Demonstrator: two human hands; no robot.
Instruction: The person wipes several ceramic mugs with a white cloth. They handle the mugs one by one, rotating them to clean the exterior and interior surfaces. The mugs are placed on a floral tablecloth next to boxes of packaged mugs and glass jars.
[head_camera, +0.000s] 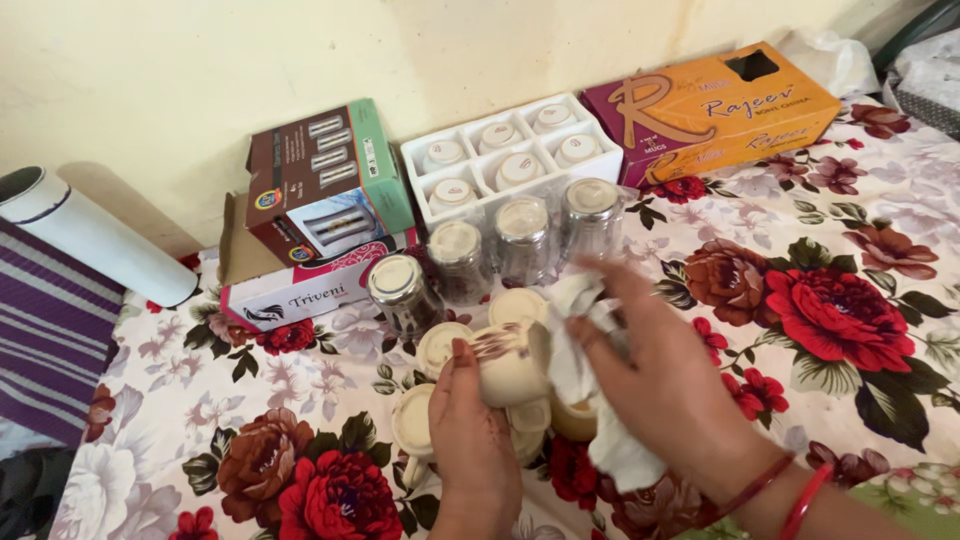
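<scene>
— What did the hands have?

— I saw the left hand (472, 440) clasped around a cream cup (510, 362), tipped sideways; the right hand (655, 375) pinched a white cloth (590, 385) shut against the cup's mouth.

— And around the grip?

— More cream cups (415, 420) lay just under it; upturned glasses (460, 258) stood beyond, a white tray (490, 190) of cups behind them, all on a floral cover (840, 290).

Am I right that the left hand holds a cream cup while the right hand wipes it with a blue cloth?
Not quite: the head view shows the cloth is white, not blue. The rest stands: the left hand holds the cream cup while the right hand wipes it.
</scene>
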